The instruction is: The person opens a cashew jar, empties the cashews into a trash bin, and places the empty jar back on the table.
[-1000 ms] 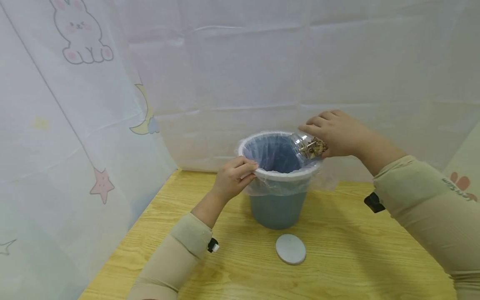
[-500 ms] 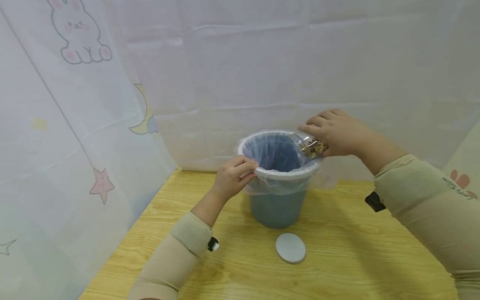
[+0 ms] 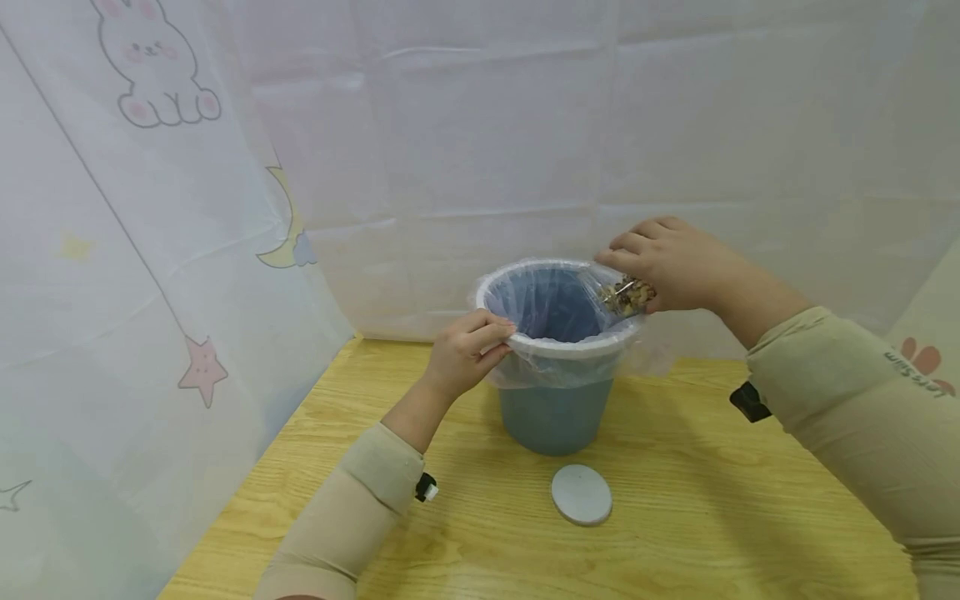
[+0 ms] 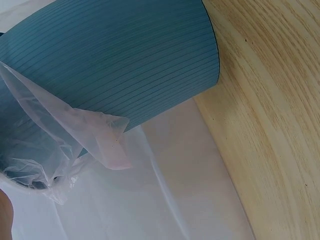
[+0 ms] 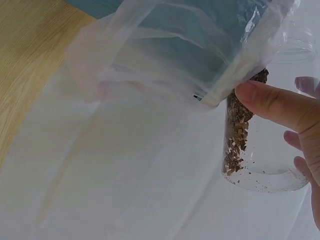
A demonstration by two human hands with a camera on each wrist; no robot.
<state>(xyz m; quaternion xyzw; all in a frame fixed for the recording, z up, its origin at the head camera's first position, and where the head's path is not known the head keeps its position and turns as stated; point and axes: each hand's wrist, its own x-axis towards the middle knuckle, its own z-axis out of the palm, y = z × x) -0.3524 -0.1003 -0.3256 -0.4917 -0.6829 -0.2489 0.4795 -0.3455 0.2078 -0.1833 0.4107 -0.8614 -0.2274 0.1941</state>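
Note:
A blue trash can [image 3: 555,417] with a white rim stands on the table, lined with a clear plastic bag [image 3: 555,372] folded over the rim. My left hand [image 3: 467,354] pinches the bag and rim at the near left. On the far right of the rim, my right hand [image 3: 671,262] holds a clear jar [image 5: 270,177] tipped sideways, its mouth inside the can. Brown and pale dry flakes [image 5: 236,135] lie along the jar's lower wall. In the right wrist view, the thumb lies across the jar. What lies at the bottom of the can is hidden.
A round white lid [image 3: 581,495] lies flat on the wooden table [image 3: 480,542] in front of the can. Behind hangs a pale printed cloth [image 3: 480,150], close to the can's far side. Another cloth panel with cartoon figures is at the left.
Both hands stay almost in place, the left on the rim and the right holding the tipped jar. The head view shifts very slightly.

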